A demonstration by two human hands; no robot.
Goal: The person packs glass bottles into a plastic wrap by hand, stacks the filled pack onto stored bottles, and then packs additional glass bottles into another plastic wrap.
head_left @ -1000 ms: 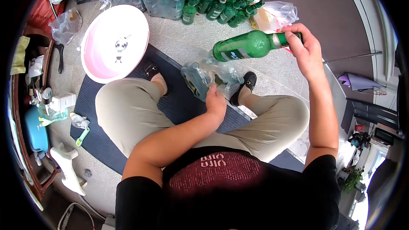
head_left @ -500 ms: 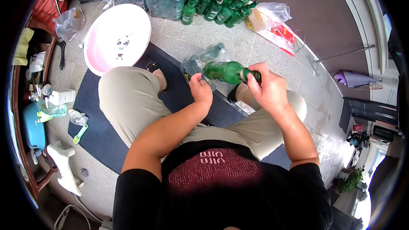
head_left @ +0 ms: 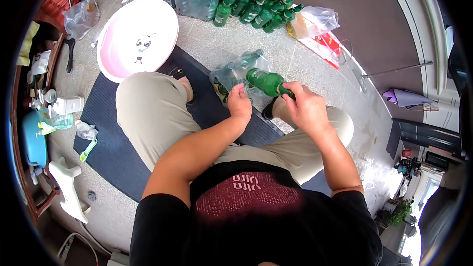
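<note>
My right hand is closed round the neck of a green glass bottle, which lies tilted with its base pointing left. The base is over a clear plastic wrap on the floor between my feet. Inside the wrap are several bottles, pale through the film. At the near edge of that wrap, my left hand has its fingers bent together and appears to pinch the film; the fingertips are partly hidden.
A pink-and-white basin stands ahead on the left, by a dark mat. Several green bottles and wrapped bottle packs stand along the far side. A white stool is at the left, a plastic bag at the right.
My right hand has brought the green bottle slightly down, with its base nearer the wrap. My left hand has shifted slightly right along the wrap's edge. The view has tilted a little.
</note>
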